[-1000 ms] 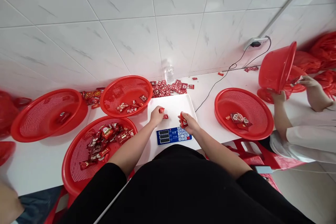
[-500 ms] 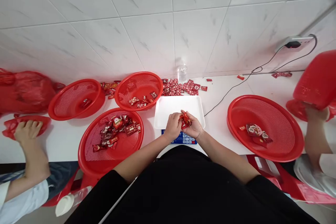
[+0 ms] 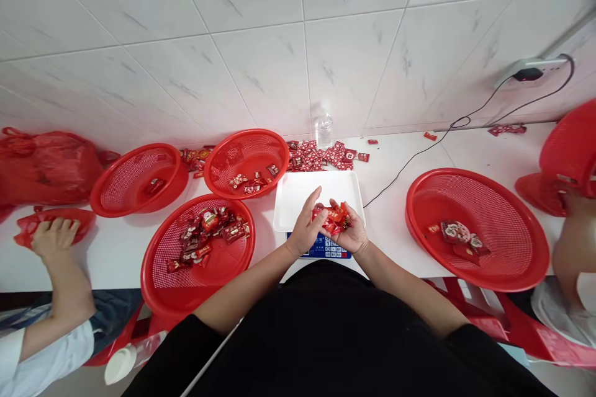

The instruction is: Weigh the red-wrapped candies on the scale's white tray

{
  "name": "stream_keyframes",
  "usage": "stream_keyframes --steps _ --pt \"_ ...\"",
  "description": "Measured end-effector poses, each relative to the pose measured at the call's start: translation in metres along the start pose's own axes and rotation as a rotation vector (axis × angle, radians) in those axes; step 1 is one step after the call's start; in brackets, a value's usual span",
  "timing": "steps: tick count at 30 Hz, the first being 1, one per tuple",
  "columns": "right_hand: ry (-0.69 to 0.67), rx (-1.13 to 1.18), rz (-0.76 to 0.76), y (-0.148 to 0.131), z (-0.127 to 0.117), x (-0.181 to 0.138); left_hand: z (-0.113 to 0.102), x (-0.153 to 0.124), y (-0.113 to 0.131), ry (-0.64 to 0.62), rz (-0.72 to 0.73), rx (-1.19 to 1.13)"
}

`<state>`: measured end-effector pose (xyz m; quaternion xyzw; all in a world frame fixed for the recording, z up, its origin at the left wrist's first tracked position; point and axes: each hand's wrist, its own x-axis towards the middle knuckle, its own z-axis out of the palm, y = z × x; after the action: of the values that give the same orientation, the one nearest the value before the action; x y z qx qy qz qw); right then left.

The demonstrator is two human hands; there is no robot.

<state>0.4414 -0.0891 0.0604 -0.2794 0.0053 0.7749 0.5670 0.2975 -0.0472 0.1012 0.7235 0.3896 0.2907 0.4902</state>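
Several red wrapped candies lie between my cupped hands, above the white tray of the scale. My right hand holds them from below and the right, fingers curled up around them. On the other side, my left hand bears against the bunch; its fingers point up and its thumb lies over the candies. Under my wrists shows the blue keypad of the scale, partly covered. Left of the scale, a red basket contains a heap of dark red candies.
Two smaller red baskets stand behind on the left; another red basket is right. Red packets and a clear bottle line the wall. A cord crosses the table. Co-workers' hands work at both sides.
My hands have opened wider and show more of the candies; my left fingers have straightened. At right, the co-worker's red container has lowered and tilted. The view has shifted slightly.
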Motion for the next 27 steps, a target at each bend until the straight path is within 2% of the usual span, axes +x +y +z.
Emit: stream_keyframes --steps 5,9,14,17,20,22,27 --pt "-0.006 0.128 -0.076 -0.007 -0.008 -0.016 0.0 0.005 -0.003 0.053 -0.104 -0.114" --pt "0.065 0.139 -0.232 -0.035 -0.025 -0.043 -0.011 0.002 -0.02 0.07 -0.181 -0.227" --pt "0.369 0.012 -0.653 -0.096 -0.076 -0.082 -0.035 -0.02 -0.054 0.231 -0.331 -0.323" --pt "0.502 0.052 -0.801 -0.132 -0.12 -0.092 -0.047 -0.033 -0.068 0.325 -0.426 -0.338" --pt "0.615 0.082 -0.784 -0.161 -0.158 -0.088 -0.054 -0.041 -0.073 0.35 -0.455 -0.345" --pt "0.684 0.054 -0.73 -0.174 -0.175 -0.08 -0.056 -0.043 -0.073 0.355 -0.459 -0.36" --pt "0.864 -0.001 -0.679 -0.192 -0.188 -0.061 -0.057 -0.045 -0.07 0.366 -0.456 -0.393"
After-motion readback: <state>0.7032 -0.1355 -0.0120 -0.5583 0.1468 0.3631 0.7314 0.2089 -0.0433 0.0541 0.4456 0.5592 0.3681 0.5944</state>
